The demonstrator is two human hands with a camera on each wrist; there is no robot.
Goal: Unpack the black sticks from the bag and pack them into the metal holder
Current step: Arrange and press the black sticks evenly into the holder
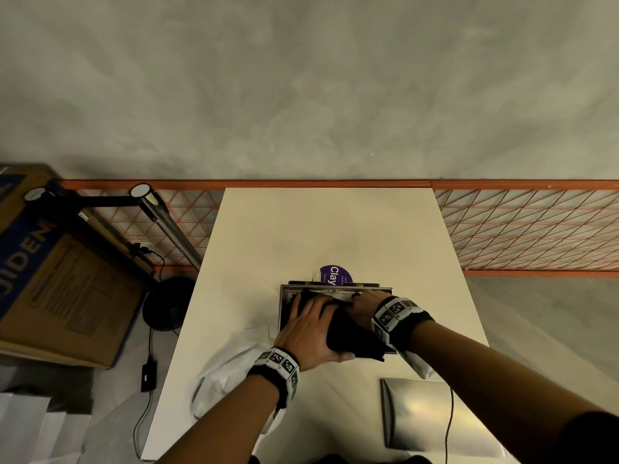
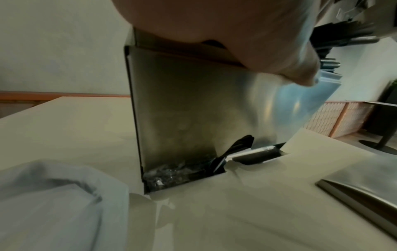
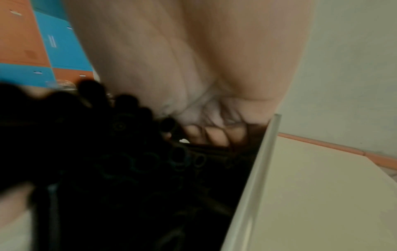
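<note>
The metal holder (image 1: 284, 306) (image 2: 182, 110) (image 3: 257, 169) stands in the middle of the cream table (image 1: 335, 229). A thick bundle of black sticks (image 1: 355, 339) (image 3: 96, 161) leans into its open top, the near ends sticking out toward me. My left hand (image 1: 311, 329) lies over the bundle with the thumb wrapped round its near end. My right hand (image 1: 363, 304) reaches in at the holder's far right, fingers (image 3: 214, 134) curled on sticks against the wall. The crumpled white bag (image 1: 231, 376) (image 2: 53, 203) lies left of the holder. A few sticks (image 2: 236, 149) show at the holder's base.
A flat metal plate (image 1: 428, 413) (image 2: 365, 185) lies at the table's near right. A purple labelled item (image 1: 336, 274) stands just behind the holder. An orange mesh fence (image 1: 536, 226) runs behind the table, and a cardboard box (image 1: 60, 279) and lamp stand at the left.
</note>
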